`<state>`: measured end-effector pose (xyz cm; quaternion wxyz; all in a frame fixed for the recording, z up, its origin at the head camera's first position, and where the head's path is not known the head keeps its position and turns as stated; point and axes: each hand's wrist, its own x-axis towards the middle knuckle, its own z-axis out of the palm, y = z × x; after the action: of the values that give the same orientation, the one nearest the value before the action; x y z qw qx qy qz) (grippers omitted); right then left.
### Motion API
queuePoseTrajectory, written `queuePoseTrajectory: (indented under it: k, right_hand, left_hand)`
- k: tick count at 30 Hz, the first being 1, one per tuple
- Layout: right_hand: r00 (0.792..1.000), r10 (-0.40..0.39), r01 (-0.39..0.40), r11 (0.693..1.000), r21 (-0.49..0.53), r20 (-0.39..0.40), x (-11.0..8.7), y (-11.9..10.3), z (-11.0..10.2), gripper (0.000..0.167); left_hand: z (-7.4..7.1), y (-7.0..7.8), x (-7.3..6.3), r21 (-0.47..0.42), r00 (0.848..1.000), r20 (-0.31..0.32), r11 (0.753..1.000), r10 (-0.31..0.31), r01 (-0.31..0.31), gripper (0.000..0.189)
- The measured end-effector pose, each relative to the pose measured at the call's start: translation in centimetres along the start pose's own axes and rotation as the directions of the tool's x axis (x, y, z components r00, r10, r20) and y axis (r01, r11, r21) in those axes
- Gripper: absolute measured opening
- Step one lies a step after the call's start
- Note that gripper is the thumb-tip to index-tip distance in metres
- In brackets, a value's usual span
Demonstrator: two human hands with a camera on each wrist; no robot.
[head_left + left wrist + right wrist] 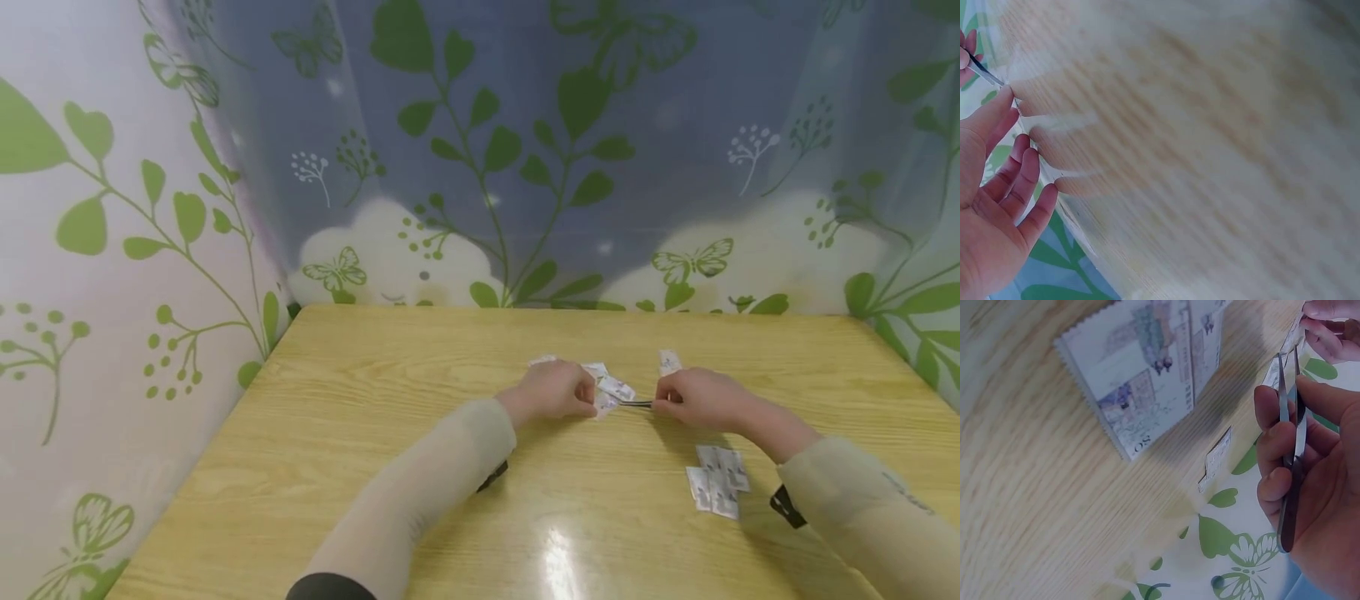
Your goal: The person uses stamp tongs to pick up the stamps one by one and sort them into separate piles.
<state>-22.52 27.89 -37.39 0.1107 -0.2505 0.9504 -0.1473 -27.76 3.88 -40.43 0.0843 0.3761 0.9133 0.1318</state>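
Observation:
My right hand (708,398) holds metal tweezers (1288,519) along its fingers, their two tips slightly apart at a small pile of postage stamps. One stamp (617,388) of that pile lies just beyond the tips, tilted over the others. From the other side my left hand (551,389) reaches the same pile, thumb and forefinger at the edge of a lower stamp (602,412). Its other fingers (1038,215) are spread, with fingertips down at the tabletop, in the left wrist view. Part of the pile is hidden behind this hand.
On the wooden table (360,400), a group of several overlapping stamps (723,497) lies nearer me, below the right forearm. Another stamp (670,361) lies behind the right hand. A patterned curtain (465,167) hangs along the back edge and left side.

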Motion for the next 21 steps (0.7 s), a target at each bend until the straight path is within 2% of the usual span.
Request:
queuePoseTrajectory:
  k: [11,21]
  right_hand:
    - [1.0,-0.024,0.024,0.999,0.022,-0.006,0.68,0.51,0.41,0.011]
    - [0.999,-0.043,0.041,0.993,0.108,0.014,0.98,0.21,0.82,0.016]
  left_hand:
    - [0.06,-0.13,-0.01,0.002,1.0,-0.002,1.0,0.002,-0.002,0.019]
    - [0.03,0.05,-0.1,-0.012,1.0,0.002,1.0,-0.008,0.008,0.019]
